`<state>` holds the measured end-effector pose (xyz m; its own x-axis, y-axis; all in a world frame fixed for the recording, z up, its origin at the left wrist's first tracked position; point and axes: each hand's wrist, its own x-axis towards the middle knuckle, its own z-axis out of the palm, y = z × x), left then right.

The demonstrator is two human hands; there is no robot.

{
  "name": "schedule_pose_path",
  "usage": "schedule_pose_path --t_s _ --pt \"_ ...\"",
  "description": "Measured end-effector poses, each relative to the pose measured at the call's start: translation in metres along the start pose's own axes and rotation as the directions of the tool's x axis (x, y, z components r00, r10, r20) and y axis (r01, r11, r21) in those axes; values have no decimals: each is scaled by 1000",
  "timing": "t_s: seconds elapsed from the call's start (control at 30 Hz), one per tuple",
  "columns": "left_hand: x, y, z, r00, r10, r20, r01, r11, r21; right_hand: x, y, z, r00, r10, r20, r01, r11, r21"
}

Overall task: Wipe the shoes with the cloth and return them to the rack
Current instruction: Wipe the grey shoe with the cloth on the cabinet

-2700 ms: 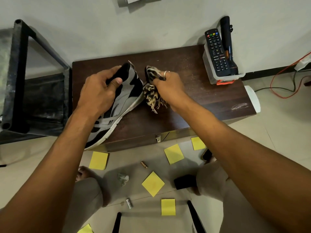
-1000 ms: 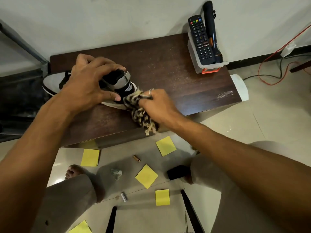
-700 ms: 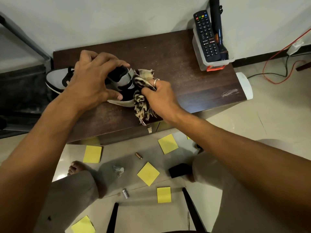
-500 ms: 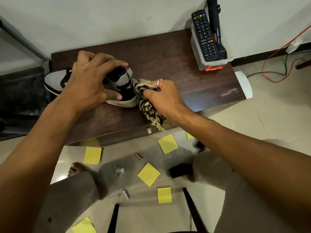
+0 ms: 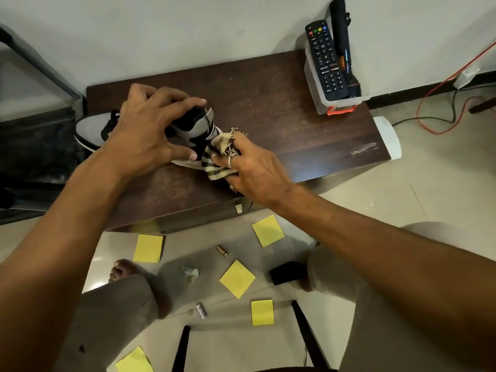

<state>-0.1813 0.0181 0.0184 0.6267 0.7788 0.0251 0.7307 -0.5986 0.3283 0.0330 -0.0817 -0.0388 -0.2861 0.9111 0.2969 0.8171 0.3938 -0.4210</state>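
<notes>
A grey, black and white sneaker stands on the dark wooden table, toe pointing left. My left hand grips it from above around the collar, thumb on the near side. My right hand holds a bunched beige and black striped cloth and presses it against the shoe's heel. The middle of the shoe is hidden under my left hand.
A clear plastic box with a remote control and a black torch stands at the table's back right. A dark rack is at the left. Yellow sticky notes, batteries and crumpled paper lie on the floor. Red cables run at right.
The shoe went from tilted on its side to standing on its sole, toe left. My right hand has rubbed the cloth up and down over the heel; my left hand keeps its grip.
</notes>
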Motion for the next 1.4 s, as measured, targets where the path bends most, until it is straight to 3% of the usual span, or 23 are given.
schedule_pose_path --t_s 0.2,0.37,0.47,0.57,0.67,0.73,0.8,0.93,1.1,1.23,1.33,1.4 --pt "1 -3 1 999 25 -23 -24 999 27 17 -12 -12 954 -142 -264 158 987 38" --pt "2 -1 1 1000 17 -13 -17 999 28 14 -15 -3 999 -15 -48 20 995 101" --pt "1 1 -1 1000 6 -6 -6 1000 15 8 -12 -2 997 -2 83 2 1000 -9" --pt "-3 3 -2 1000 2 7 -2 1000 -11 10 -9 -7 992 47 113 -41 998 -55" --pt "-3 3 -6 1000 1 23 0 1000 -25 12 2 -9 950 295 105 -306 944 122" --pt "-2 3 -7 1000 -4 26 4 1000 -15 18 9 -15 876 476 73 -475 830 293" --pt "0 4 -7 1000 1 12 -1 1000 6 26 9 -23 812 583 18 -517 704 487" --pt "-1 2 -6 1000 17 -14 -16 997 71 32 -2 -23 868 484 113 -460 695 552" --pt "-4 -10 -4 999 24 -46 -18 992 121 30 0 -25 856 435 279 -517 719 464" --pt "-3 -3 -7 997 -69 23 70 996 -55 35 2 -26 870 450 203 -492 818 297" --pt "-6 -1 -16 986 -121 118 154 930 -335 38 -4 -25 899 435 45 -410 805 429" --pt "-7 3 -17 986 -160 56 165 843 -513 40 -11 -21 920 392 24 -344 776 529"
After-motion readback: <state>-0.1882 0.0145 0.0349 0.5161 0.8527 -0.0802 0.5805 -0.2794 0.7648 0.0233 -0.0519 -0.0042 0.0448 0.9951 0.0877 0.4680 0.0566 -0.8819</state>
